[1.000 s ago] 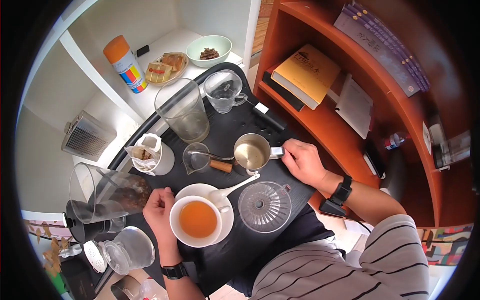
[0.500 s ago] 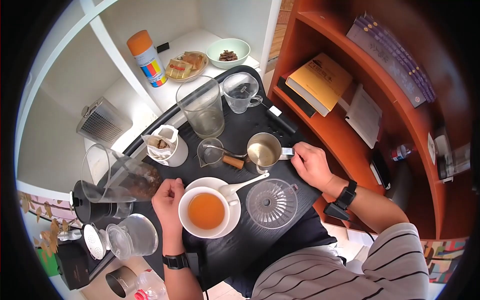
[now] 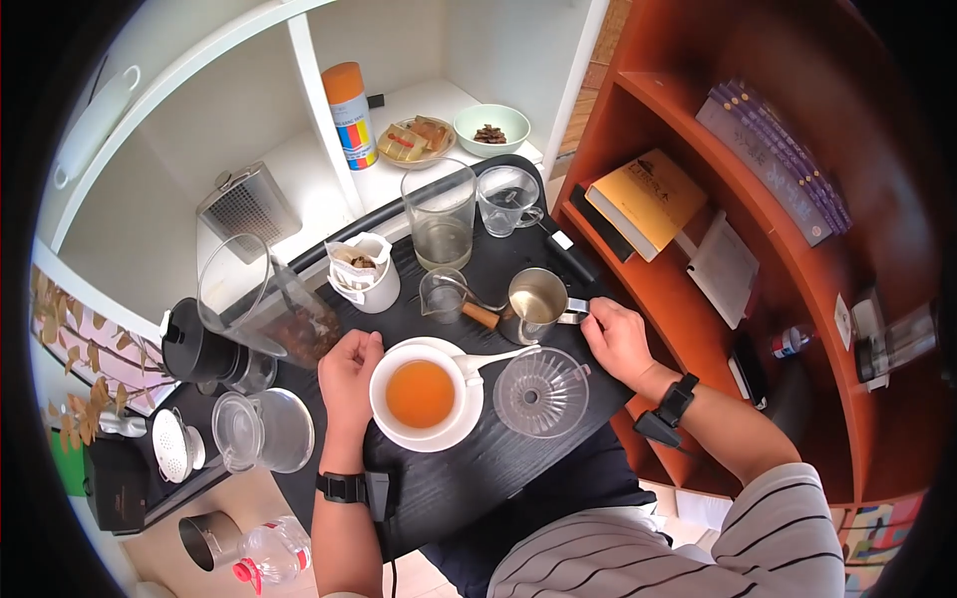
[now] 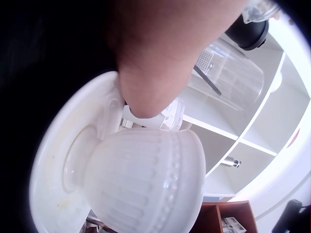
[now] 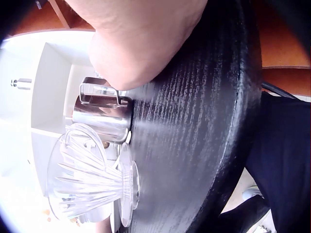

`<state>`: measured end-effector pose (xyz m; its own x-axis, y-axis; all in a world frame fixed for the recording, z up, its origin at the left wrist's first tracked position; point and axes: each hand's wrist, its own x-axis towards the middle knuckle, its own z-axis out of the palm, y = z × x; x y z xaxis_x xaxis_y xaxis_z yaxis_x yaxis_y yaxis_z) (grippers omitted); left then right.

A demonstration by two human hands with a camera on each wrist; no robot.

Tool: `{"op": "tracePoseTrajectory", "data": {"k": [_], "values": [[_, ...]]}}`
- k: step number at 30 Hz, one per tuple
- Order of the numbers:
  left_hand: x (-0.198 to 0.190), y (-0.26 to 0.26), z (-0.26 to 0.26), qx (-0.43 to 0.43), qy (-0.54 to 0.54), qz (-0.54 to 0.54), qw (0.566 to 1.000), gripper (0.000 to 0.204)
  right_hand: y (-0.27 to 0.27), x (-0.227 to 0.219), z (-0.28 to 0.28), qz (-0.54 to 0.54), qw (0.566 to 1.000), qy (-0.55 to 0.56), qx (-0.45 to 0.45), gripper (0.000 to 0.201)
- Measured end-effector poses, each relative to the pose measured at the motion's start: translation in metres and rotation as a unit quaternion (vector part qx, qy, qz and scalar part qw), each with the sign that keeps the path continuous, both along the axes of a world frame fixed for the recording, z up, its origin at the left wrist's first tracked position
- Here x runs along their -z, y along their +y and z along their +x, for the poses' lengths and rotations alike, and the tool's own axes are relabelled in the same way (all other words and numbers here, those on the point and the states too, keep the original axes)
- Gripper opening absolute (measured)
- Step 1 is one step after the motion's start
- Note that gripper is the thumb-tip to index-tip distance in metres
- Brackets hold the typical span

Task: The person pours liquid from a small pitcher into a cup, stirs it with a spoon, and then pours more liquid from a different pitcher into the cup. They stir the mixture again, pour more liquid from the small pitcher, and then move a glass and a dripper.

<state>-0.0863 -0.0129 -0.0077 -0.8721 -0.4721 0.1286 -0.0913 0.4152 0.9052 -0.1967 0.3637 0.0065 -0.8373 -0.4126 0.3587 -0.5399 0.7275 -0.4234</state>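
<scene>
A white cup of orange-brown liquid [image 3: 420, 395] stands on a white saucer [image 3: 473, 416], with a white spoon [image 3: 498, 356] lying at its side. Loosely curled, my left hand [image 3: 349, 381] rests against the saucer's left edge; the left wrist view shows the hand [image 4: 160, 53] beside the saucer rim [image 4: 48, 179] and the cup's ribbed side [image 4: 141, 174]. My right hand [image 3: 618, 341] lies by the handle of a steel pitcher [image 3: 536, 299], fingers loosely bent. In the right wrist view the pitcher [image 5: 102, 116] stands upright; the hand [image 5: 141, 43] hides its own fingertips.
Near the saucer stand a clear ribbed dripper [image 3: 541, 394], a small glass pitcher [image 3: 443, 294] with wooden handle, a white filter cup [image 3: 364, 274], a tall glass [image 3: 439, 224] and a glass mug [image 3: 508, 201]. Left are a black grinder [image 3: 194, 341] and a glass jar [image 3: 284, 429].
The head view has turned, so the table's things appear farther right, and a bottle shows fully at lower left. Both hands keep about the same places by the saucer and pitcher.
</scene>
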Motion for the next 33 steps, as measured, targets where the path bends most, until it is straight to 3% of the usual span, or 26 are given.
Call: {"op": "tracePoseTrajectory", "data": {"k": [33], "values": [[-0.002, 0.0, 0.003, -0.006, -0.008, -0.043, 0.999, 0.03, 0.003, 0.008, -0.002, -0.005, 1.0, 0.007, -0.015, 0.015]]}}
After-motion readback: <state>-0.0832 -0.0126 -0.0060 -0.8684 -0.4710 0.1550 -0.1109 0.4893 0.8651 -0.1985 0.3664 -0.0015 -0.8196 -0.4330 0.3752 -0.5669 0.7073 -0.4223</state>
